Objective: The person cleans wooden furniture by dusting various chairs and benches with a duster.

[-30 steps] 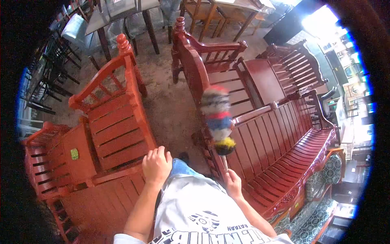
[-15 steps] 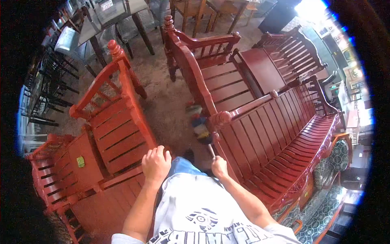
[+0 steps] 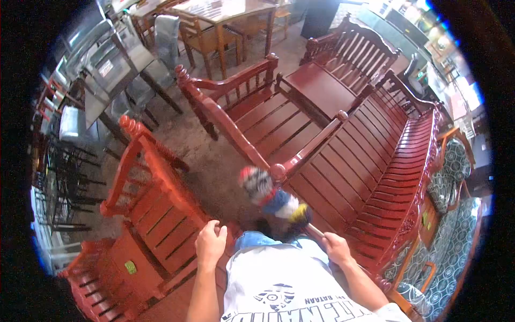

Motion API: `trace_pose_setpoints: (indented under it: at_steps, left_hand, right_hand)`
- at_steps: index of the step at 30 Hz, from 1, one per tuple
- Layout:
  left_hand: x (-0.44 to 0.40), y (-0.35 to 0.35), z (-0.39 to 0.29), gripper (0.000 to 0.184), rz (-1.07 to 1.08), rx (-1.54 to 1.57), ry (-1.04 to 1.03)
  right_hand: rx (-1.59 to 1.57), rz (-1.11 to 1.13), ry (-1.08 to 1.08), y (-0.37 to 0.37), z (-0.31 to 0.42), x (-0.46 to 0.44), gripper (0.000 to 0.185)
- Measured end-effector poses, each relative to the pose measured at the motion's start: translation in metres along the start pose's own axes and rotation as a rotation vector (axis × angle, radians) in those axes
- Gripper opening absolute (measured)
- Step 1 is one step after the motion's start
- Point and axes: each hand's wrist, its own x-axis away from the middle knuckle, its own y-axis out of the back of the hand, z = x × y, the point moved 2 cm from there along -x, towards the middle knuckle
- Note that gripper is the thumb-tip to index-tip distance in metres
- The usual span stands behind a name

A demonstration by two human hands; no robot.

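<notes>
My right hand (image 3: 336, 248) is closed around the light handle of a duster (image 3: 272, 196). Its fluffy head, banded red, grey, blue, white and yellow, is blurred and lies beside the front corner of the dark red wooden bench (image 3: 348, 172). My left hand (image 3: 211, 242) is beside the edge of the orange-red wooden bench (image 3: 166, 225), its fingers slightly curled and partly spread, with nothing visible in them. Whether it touches the wood I cannot tell.
A dark red wooden table (image 3: 321, 88) joins the slatted seats. Wooden chairs (image 3: 206, 40) and a dining table (image 3: 220, 9) stand beyond. Dark chairs are stacked at the left. A patterned cushioned sofa (image 3: 448, 268) is at the right. Concrete floor (image 3: 206, 166) runs between the benches.
The view has turned, so the furniture appears shifted. The duster has swung from over the dark red bench to the gap beside its corner, still in my right hand.
</notes>
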Motion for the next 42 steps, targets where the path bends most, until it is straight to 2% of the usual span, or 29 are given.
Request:
trace_pose_setpoints:
  at_steps: [4, 7, 8, 11, 14, 17, 18, 19, 20, 21, 22, 23, 24, 25, 27, 29, 31, 33, 35, 36, 37, 38, 39, 41, 42]
  left_hand:
    - [-0.044, -0.001, -0.022, 0.034, 0.019, 0.191, -0.274]
    - [-0.076, -0.005, -0.067, 0.030, -0.036, 0.202, -0.455]
    - [-0.084, -0.008, -0.085, 0.030, -0.032, 0.207, -0.495]
    - [-0.095, -0.026, -0.140, 0.029, 0.007, 0.278, -0.604]
    - [-0.100, -0.052, -0.182, 0.028, 0.073, 0.194, -0.792]
    - [-0.113, -0.083, -0.206, 0.029, 0.162, 0.104, -0.916]
    - [-0.118, -0.091, -0.211, 0.029, 0.197, 0.072, -0.883]
    - [-0.122, -0.098, -0.215, 0.029, 0.232, 0.038, -0.846]
    - [-0.124, -0.104, -0.218, 0.027, 0.256, 0.015, -0.859]
    - [-0.125, -0.109, -0.222, 0.025, 0.285, -0.014, -0.854]
    - [-0.124, -0.114, -0.224, 0.024, 0.296, -0.119, -0.824]
    - [-0.122, -0.118, -0.224, 0.023, 0.304, -0.225, -0.797]
    - [-0.123, -0.124, -0.220, 0.023, 0.201, -0.356, -0.844]
    - [-0.122, -0.126, -0.222, 0.023, 0.181, -0.368, -0.821]
    - [-0.125, -0.129, -0.220, 0.023, 0.149, -0.297, -0.746]
    - [-0.124, -0.131, -0.226, 0.020, 0.117, -0.327, -0.746]
    - [-0.123, -0.132, -0.232, 0.018, 0.196, -0.348, -0.650]
    - [-0.125, -0.134, -0.235, 0.017, 0.186, -0.422, -0.715]
    - [-0.124, -0.136, -0.245, 0.014, 0.171, -0.372, -0.720]
    - [-0.128, -0.138, -0.235, 0.015, 0.170, -0.431, -0.718]
    - [-0.132, -0.142, -0.228, 0.016, 0.169, -0.487, -0.716]
    - [-0.132, -0.145, -0.228, 0.017, 0.183, -0.516, -0.712]
    - [-0.132, -0.145, -0.229, 0.017, 0.198, -0.548, -0.711]
    - [-0.132, -0.143, -0.229, 0.018, 0.203, -0.559, -0.737]
    - [-0.133, -0.143, -0.226, 0.018, 0.194, -0.532, -0.765]
  right_hand:
    - [-0.208, -0.167, -0.021, 0.023, -0.021, 0.029, 0.015]
    - [-0.286, -0.090, -0.105, 0.015, 0.000, 0.001, 0.017]
    - [-0.236, 0.081, -0.256, 0.010, -0.003, -0.015, 0.018]
    - [-0.149, -0.016, -0.488, -0.002, -0.025, -0.050, 0.019]
    - [-0.320, -0.230, -0.276, -0.009, -0.020, -0.063, 0.019]
    - [-0.256, 0.053, -0.118, -0.016, -0.047, -0.076, 0.020]
    - [-0.166, 0.151, -0.247, -0.006, -0.060, -0.091, 0.018]
    - [-0.048, 0.091, -0.234, 0.009, -0.076, -0.110, 0.019]
    - [0.082, 0.126, -0.470, 0.024, -0.095, -0.136, 0.022]
    - [0.138, 0.091, -0.583, 0.029, -0.130, -0.162, 0.026]
    - [0.038, -0.068, -0.718, 0.046, -0.145, -0.185, 0.027]
    - [-0.022, -0.287, -0.747, 0.046, -0.169, -0.206, 0.028]
    - [-0.189, -0.466, -0.870, 0.057, -0.168, -0.225, 0.027]
    - [-0.216, -0.658, -0.760, 0.041, -0.194, -0.247, 0.028]
    - [-0.293, -0.776, -0.691, 0.030, -0.196, -0.272, 0.030]
    - [-0.419, -0.599, -0.673, 0.012, -0.171, -0.275, 0.032]
    - [-0.355, -0.301, -0.731, -0.042, -0.164, -0.262, 0.029]
    - [-0.443, -0.288, -0.784, -0.088, -0.166, -0.257, 0.029]
    - [-0.633, -0.542, -0.809, -0.106, -0.140, -0.290, 0.030]
    - [-0.689, -0.616, -0.859, -0.085, -0.118, -0.313, 0.031]
    - [-0.762, -0.808, -0.838, -0.087, -0.111, -0.339, 0.030]
    - [-0.773, -0.855, -0.856, -0.087, -0.104, -0.361, 0.029]
    - [-0.842, -0.809, -0.919, -0.101, -0.102, -0.379, 0.029]
    - [-0.771, -0.645, -1.092, -0.150, -0.100, -0.402, 0.032]
    - [-0.939, -0.617, -1.268, -0.167, -0.107, -0.413, 0.033]
